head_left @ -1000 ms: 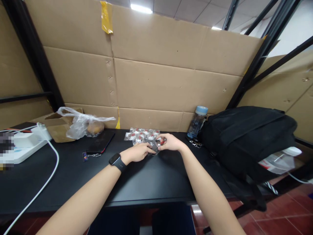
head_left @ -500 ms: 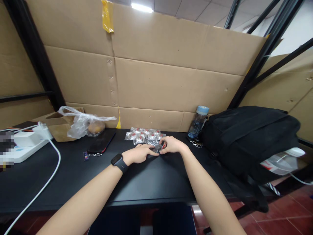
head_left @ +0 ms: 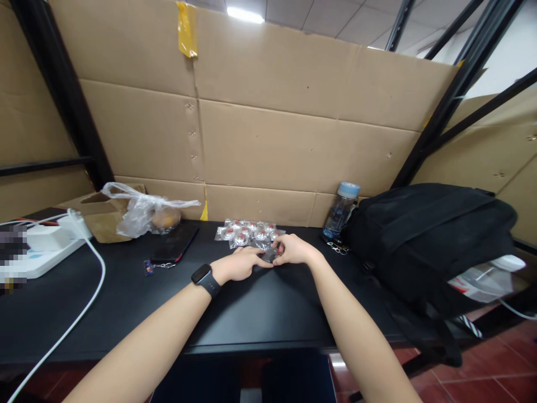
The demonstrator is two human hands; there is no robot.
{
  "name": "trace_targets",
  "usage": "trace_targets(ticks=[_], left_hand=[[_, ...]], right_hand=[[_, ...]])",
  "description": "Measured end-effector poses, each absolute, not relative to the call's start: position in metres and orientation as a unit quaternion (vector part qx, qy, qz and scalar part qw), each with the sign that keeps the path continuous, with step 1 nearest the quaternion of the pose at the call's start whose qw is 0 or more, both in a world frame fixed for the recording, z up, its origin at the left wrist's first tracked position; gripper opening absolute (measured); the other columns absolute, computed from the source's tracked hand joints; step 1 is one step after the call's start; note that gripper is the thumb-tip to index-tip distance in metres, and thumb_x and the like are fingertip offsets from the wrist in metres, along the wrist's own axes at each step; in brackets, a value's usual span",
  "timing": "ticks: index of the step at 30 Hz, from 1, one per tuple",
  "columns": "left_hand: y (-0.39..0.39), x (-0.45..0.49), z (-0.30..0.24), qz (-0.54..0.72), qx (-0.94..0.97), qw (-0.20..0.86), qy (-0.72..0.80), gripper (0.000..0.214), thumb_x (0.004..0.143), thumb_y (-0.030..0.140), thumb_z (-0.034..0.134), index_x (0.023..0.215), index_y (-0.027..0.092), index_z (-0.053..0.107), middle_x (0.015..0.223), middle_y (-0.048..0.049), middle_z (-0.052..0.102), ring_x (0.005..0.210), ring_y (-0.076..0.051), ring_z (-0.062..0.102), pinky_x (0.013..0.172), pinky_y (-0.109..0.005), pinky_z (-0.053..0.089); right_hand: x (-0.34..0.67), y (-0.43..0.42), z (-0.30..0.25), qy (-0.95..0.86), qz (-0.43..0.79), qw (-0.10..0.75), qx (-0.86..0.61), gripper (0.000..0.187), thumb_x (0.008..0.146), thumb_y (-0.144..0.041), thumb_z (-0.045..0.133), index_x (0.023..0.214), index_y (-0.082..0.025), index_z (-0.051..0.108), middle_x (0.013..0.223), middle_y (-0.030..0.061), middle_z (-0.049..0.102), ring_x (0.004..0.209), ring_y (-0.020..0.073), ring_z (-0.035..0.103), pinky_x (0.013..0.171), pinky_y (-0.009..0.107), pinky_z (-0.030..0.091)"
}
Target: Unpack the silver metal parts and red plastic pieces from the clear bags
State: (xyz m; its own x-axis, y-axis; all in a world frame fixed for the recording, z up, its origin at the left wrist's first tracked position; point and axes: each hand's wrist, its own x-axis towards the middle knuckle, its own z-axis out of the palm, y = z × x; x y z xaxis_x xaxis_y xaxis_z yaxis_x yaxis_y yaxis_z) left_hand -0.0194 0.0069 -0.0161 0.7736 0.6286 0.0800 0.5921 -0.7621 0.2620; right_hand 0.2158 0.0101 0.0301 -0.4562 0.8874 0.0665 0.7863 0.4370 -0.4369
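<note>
My left hand (head_left: 240,265), with a dark watch on its wrist, is closed on the left side of a small clear plastic packet (head_left: 269,256), thumb and index finger at its edge. From the other side my right hand (head_left: 296,249) pinches the same packet between thumb and fingers. What lies inside the packet is too small to make out. Just beyond both hands, several clear packets (head_left: 241,238) with round silvery contents and red marks lie in a cluster on the black table (head_left: 260,313).
A dark phone (head_left: 172,246) with a charm lies left, near a plastic bag (head_left: 145,215) and a white power strip (head_left: 46,252). Rightward stand a blue-capped bottle (head_left: 339,210) and a black backpack (head_left: 423,240), keys (head_left: 337,247) beside them. A cardboard wall (head_left: 293,151) closes the back.
Both hands stay at the packet with almost the same grip. The red mark seen by my right fingertips is now less visible. The view has shifted very slightly.
</note>
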Motion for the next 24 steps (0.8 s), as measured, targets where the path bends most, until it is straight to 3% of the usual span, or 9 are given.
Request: trace_targets(ticks=[14,19,24], left_hand=[[0.006,-0.018,-0.015,0.059,0.938,0.099,0.326,0.066,0.086,0.003,0.043,0.135,0.044,0.061,0.155,-0.0025,0.045,0.141,-0.031,0.043,0.113,-0.051,0.035],[0.006,-0.018,-0.014,0.06,0.94,0.096,0.322,0.063,0.088,0.005,0.043,0.134,0.044,0.062,0.154,-0.0003,0.046,0.14,-0.028,0.045,0.115,-0.048,0.034],[0.006,-0.018,-0.015,0.067,0.941,0.102,0.317,0.064,0.088,0.004,0.043,0.133,0.046,0.061,0.154,0.0016,0.045,0.139,-0.028,0.045,0.115,-0.047,0.035]], right_hand=[[0.21,0.015,0.023,-0.848,0.145,0.174,-0.479,0.031,0.062,-0.034,0.087,0.079,-0.018,0.067,0.07,-0.0027,0.062,0.063,0.0127,0.054,0.059,0.024,0.037],[0.212,0.015,0.025,-0.854,0.229,0.128,-0.449,0.017,0.072,-0.019,0.079,0.085,-0.018,0.068,0.071,-0.0025,0.066,0.063,0.0121,0.06,0.061,0.022,0.043],[0.216,0.022,0.017,-0.853,0.25,0.139,-0.437,0.026,0.068,-0.006,0.075,0.089,-0.018,0.068,0.077,-0.0019,0.068,0.066,0.012,0.063,0.061,0.02,0.045]])
